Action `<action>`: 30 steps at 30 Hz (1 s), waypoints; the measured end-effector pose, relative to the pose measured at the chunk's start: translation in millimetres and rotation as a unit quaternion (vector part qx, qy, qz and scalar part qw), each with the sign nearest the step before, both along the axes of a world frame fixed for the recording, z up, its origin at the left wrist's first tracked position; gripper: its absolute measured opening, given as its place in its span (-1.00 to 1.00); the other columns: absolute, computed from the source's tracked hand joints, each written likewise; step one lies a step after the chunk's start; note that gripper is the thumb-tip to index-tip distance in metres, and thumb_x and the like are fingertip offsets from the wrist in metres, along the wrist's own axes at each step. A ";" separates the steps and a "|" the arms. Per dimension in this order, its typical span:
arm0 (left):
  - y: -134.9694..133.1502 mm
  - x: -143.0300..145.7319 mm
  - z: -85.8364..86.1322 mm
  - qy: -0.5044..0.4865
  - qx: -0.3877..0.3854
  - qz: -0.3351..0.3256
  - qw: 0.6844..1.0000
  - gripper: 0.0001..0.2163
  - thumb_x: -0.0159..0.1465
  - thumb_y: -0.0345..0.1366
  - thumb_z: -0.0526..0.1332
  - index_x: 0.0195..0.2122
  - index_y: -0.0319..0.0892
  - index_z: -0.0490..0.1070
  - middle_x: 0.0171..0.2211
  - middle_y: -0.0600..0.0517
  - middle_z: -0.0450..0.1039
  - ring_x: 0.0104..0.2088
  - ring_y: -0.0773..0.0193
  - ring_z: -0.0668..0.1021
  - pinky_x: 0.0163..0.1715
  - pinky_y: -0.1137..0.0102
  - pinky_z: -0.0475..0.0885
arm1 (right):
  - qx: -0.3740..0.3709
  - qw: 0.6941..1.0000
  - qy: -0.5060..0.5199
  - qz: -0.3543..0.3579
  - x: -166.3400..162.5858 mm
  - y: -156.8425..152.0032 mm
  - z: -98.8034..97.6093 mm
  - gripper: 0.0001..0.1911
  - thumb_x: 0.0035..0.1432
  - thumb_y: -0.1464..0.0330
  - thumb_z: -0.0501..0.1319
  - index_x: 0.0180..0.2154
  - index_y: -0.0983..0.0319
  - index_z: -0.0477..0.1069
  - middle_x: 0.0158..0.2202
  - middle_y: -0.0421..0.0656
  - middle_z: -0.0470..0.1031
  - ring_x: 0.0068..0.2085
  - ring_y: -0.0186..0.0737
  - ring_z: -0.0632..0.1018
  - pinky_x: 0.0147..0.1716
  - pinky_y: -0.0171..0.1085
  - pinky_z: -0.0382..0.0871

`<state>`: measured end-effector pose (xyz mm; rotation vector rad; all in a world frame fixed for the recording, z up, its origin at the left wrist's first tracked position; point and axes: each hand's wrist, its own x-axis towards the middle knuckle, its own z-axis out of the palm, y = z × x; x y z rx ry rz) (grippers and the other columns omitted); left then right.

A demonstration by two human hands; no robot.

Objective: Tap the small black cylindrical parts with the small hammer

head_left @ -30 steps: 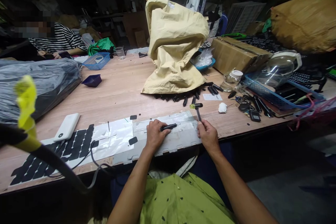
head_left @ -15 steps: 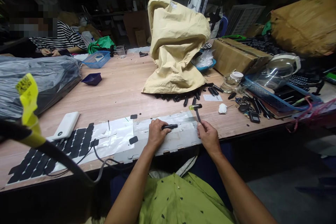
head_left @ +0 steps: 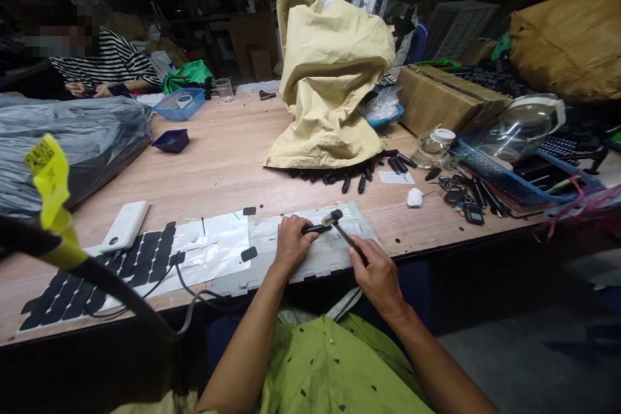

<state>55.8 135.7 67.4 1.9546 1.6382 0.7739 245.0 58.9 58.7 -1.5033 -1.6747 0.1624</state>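
Note:
My left hand (head_left: pixel 291 242) is closed on a slim black part (head_left: pixel 314 229), pinning it to the clear plastic sheet (head_left: pixel 310 252) at the table's near edge. My right hand (head_left: pixel 376 275) grips the handle of a small hammer (head_left: pixel 339 225). The hammer's head, with its yellow band, sits right at the free end of the black part. More black parts (head_left: pixel 349 178) of the same kind lie spilled at the foot of a crumpled tan paper sack (head_left: pixel 330 71).
A white power bank (head_left: pixel 125 225), black adhesive pads (head_left: pixel 97 278) and a cable lie to the left. A grey plastic bag (head_left: pixel 72 142), blue baskets, a cardboard box (head_left: pixel 441 100) and clutter line the table. Another person in stripes (head_left: pixel 104 68) sits at the far left.
My right hand has swung the hammer left and down, so that its head moved from right of the sheet to the end of the black part. My left hand kept its hold.

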 end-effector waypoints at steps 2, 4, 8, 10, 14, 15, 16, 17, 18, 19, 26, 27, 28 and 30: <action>0.5 0.6 -1.0 0.001 0.004 0.003 1.000 -0.87 0.13 -0.43 0.39 -0.33 -0.07 0.56 -0.32 0.04 0.50 -0.17 0.12 0.48 -0.12 0.23 0.35 | 0.012 0.999 -0.033 0.002 -1.3 -1.6 4.2 -0.67 0.34 0.34 0.07 0.00 0.13 0.55 -0.23 -0.11 0.62 -0.22 -0.19 0.61 -0.23 -0.28 0.48; 0.9 1.1 -2.0 0.001 0.007 0.005 1.000 -0.88 0.14 -0.43 0.38 -0.33 -0.07 0.57 -0.32 0.04 0.49 -0.17 0.13 0.47 -0.11 0.23 0.35 | 0.023 0.998 -0.063 0.004 -2.2 -2.6 8.8 -0.66 0.35 0.37 0.07 0.03 0.12 0.54 -0.26 -0.13 0.61 -0.27 -0.23 0.60 -0.27 -0.32 0.45; 1.6 1.9 -3.6 -0.002 0.006 0.006 1.000 -0.90 0.15 -0.41 0.38 -0.34 -0.05 0.58 -0.32 0.03 0.49 -0.17 0.12 0.47 -0.11 0.22 0.36 | 0.046 0.994 -0.101 0.007 -4.0 -3.0 14.7 -0.65 0.35 0.42 0.08 0.04 0.13 0.54 -0.32 -0.16 0.59 -0.31 -0.28 0.57 -0.30 -0.35 0.40; 2.1 2.5 -4.2 -0.005 0.004 0.009 1.000 -0.90 0.14 -0.41 0.38 -0.34 -0.05 0.59 -0.32 0.03 0.49 -0.17 0.13 0.47 -0.11 0.22 0.36 | 0.050 0.990 -0.128 0.009 -4.6 -2.8 15.4 -0.64 0.34 0.45 0.08 0.03 0.13 0.55 -0.37 -0.18 0.56 -0.35 -0.29 0.55 -0.34 -0.36 0.36; 3.7 3.5 -3.8 -0.009 -0.008 0.014 1.000 -0.88 0.12 -0.43 0.39 -0.34 -0.05 0.61 -0.31 0.03 0.51 -0.16 0.13 0.49 -0.10 0.22 0.37 | 0.048 0.986 -0.161 0.015 -5.6 -2.6 17.7 -0.65 0.31 0.48 0.10 -0.01 0.14 0.58 -0.40 -0.19 0.54 -0.38 -0.29 0.53 -0.40 -0.36 0.32; 4.1 3.5 -3.0 -0.010 -0.013 0.013 1.000 -0.88 0.12 -0.43 0.40 -0.34 -0.05 0.61 -0.31 0.03 0.51 -0.16 0.13 0.49 -0.10 0.22 0.37 | 0.049 0.986 -0.157 0.017 -6.3 -2.7 18.9 -0.65 0.31 0.48 0.10 0.00 0.14 0.57 -0.39 -0.19 0.54 -0.37 -0.29 0.54 -0.39 -0.36 0.33; 4.5 3.4 -1.9 -0.011 -0.019 0.011 1.000 -0.88 0.12 -0.42 0.40 -0.34 -0.05 0.61 -0.31 0.03 0.51 -0.16 0.13 0.49 -0.09 0.22 0.38 | 0.052 0.987 -0.150 0.019 -7.2 -2.8 20.2 -0.65 0.32 0.47 0.10 0.01 0.14 0.57 -0.38 -0.19 0.54 -0.36 -0.30 0.54 -0.38 -0.36 0.33; 4.9 3.2 -0.7 -0.012 -0.025 0.008 1.000 -0.88 0.12 -0.42 0.40 -0.34 -0.04 0.61 -0.31 0.04 0.51 -0.16 0.13 0.49 -0.09 0.22 0.38 | 0.057 0.988 -0.142 0.020 -8.4 -2.9 21.4 -0.65 0.33 0.47 0.10 0.02 0.14 0.56 -0.37 -0.19 0.55 -0.36 -0.30 0.54 -0.36 -0.36 0.34; 5.3 2.9 0.8 -0.013 -0.031 0.007 0.999 -0.88 0.11 -0.41 0.40 -0.34 -0.04 0.62 -0.32 0.04 0.51 -0.16 0.13 0.49 -0.09 0.22 0.38 | 0.063 0.989 -0.136 0.022 -9.9 -2.8 22.4 -0.65 0.33 0.47 0.10 0.04 0.14 0.55 -0.36 -0.18 0.55 -0.35 -0.30 0.54 -0.34 -0.36 0.35; 5.6 2.5 2.2 -0.014 -0.036 0.005 0.999 -0.88 0.11 -0.41 0.41 -0.35 -0.04 0.62 -0.32 0.04 0.50 -0.16 0.13 0.49 -0.09 0.22 0.38 | 0.069 0.989 -0.132 0.025 -11.4 -2.6 22.9 -0.64 0.34 0.47 0.10 0.05 0.14 0.55 -0.36 -0.18 0.55 -0.34 -0.30 0.54 -0.32 -0.36 0.35; 7.4 2.0 5.7 -0.022 -0.055 0.001 0.998 -0.87 0.08 -0.41 0.44 -0.38 -0.03 0.62 -0.35 0.06 0.49 -0.17 0.15 0.50 -0.10 0.24 0.41 | 0.057 0.984 -0.162 0.045 -13.4 0.5 19.0 -0.63 0.32 0.47 0.08 0.01 0.12 0.58 -0.43 -0.19 0.51 -0.37 -0.28 0.53 -0.40 -0.36 0.33; 7.6 2.1 5.0 -0.026 -0.055 0.001 0.998 -0.87 0.08 -0.41 0.44 -0.37 -0.03 0.62 -0.34 0.06 0.49 -0.17 0.15 0.50 -0.09 0.24 0.41 | 0.050 0.987 -0.148 0.037 -11.4 1.5 18.5 -0.63 0.32 0.46 0.08 0.01 0.11 0.57 -0.40 -0.18 0.53 -0.36 -0.28 0.54 -0.37 -0.36 0.35; 7.9 2.0 4.2 -0.029 -0.055 0.002 0.998 -0.87 0.08 -0.40 0.44 -0.36 -0.03 0.62 -0.34 0.06 0.49 -0.16 0.15 0.50 -0.08 0.24 0.41 | 0.041 0.991 -0.128 0.026 -8.8 2.9 17.9 -0.64 0.33 0.43 0.08 0.01 0.10 0.57 -0.37 -0.17 0.55 -0.34 -0.28 0.55 -0.35 -0.36 0.37; 8.3 1.5 2.5 -0.030 -0.056 0.002 0.998 -0.87 0.09 -0.39 0.44 -0.34 -0.03 0.63 -0.33 0.05 0.50 -0.16 0.15 0.50 -0.07 0.23 0.41 | 0.021 0.997 -0.077 0.003 -2.1 8.1 15.6 -0.65 0.32 0.37 0.09 0.01 0.09 0.58 -0.30 -0.14 0.59 -0.28 -0.25 0.58 -0.29 -0.33 0.42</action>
